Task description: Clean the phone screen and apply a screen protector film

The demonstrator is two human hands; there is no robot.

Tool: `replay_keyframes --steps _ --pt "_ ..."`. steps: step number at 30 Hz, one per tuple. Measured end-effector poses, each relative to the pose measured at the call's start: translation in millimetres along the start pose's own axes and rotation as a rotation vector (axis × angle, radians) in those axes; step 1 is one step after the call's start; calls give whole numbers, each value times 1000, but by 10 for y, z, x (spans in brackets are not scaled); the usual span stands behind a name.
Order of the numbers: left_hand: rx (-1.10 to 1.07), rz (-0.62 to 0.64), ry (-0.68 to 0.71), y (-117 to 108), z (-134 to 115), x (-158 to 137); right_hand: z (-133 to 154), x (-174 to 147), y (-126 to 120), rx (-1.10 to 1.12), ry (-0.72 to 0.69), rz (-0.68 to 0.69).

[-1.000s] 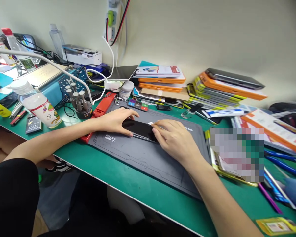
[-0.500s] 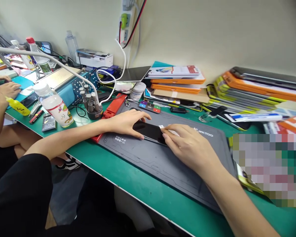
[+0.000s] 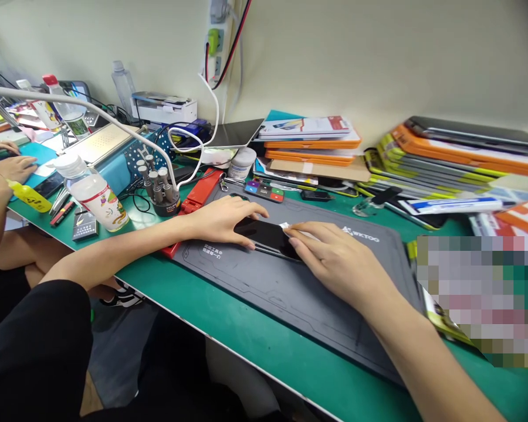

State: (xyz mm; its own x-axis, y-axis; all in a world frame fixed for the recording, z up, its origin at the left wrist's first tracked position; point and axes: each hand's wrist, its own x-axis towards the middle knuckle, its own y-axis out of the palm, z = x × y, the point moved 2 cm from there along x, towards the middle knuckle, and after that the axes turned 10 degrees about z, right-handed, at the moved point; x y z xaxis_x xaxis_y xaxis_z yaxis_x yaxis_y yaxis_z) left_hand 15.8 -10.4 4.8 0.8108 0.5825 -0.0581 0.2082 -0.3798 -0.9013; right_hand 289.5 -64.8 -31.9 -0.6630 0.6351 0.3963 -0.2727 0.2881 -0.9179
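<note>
A phone (image 3: 269,235) with a black glossy screen lies face up on the grey work mat (image 3: 246,278). My left hand (image 3: 222,220) grips its left end, thumb along the near edge and fingers over the far edge. At the other end, my right hand (image 3: 334,252) has fingertips pinched on a small white piece (image 3: 284,225), perhaps a wipe, against the screen. Most of that white piece is hidden by my fingers, as is the phone's right end.
Behind the mat are a screwdriver holder (image 3: 161,193), a white jar (image 3: 242,163) and stacked orange trays (image 3: 312,149). A drink bottle (image 3: 97,196) stands left of my forearm. A co-worker's hands (image 3: 20,167) are at far left. Yellow-edged packs (image 3: 405,164) sit back right.
The view has shifted slightly. Both hands keep nearly the same place on the phone, and the white piece is still under my right fingertips.
</note>
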Motion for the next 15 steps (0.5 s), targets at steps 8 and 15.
replay_keyframes --steps 8,15 --pt "18 -24 -4 -4 -5 -20 -239 -133 40 -6 140 9" --pt "192 -60 22 -14 -7 -30 -177 -131 42 58 270 73"
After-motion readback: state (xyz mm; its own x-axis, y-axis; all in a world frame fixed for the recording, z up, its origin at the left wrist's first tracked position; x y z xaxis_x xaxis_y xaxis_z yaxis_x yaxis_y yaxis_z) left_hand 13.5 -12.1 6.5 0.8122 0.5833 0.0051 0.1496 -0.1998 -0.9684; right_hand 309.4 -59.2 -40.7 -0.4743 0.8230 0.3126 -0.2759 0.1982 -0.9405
